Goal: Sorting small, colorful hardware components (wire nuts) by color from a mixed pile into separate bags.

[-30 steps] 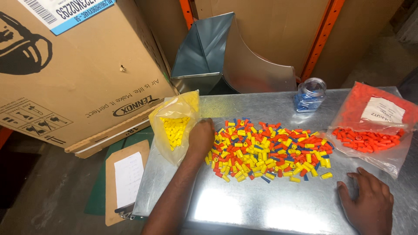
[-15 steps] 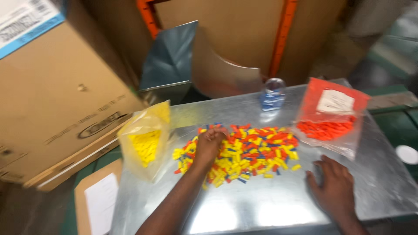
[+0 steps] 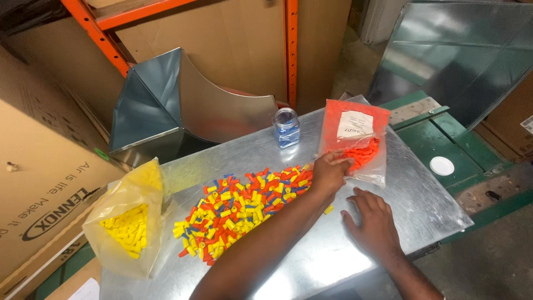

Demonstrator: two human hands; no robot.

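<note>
The left hand [image 3: 328,173] has crossed the pile [image 3: 244,208] to pinch the orange bag [image 3: 355,139]; right hand [image 3: 373,219] lies flat, open.

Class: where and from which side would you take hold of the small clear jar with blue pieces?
Grip the small clear jar around its upright round body, probably from the front: it stands alone, with the bent sheet-metal duct close behind and the orange bag to one side.
</note>
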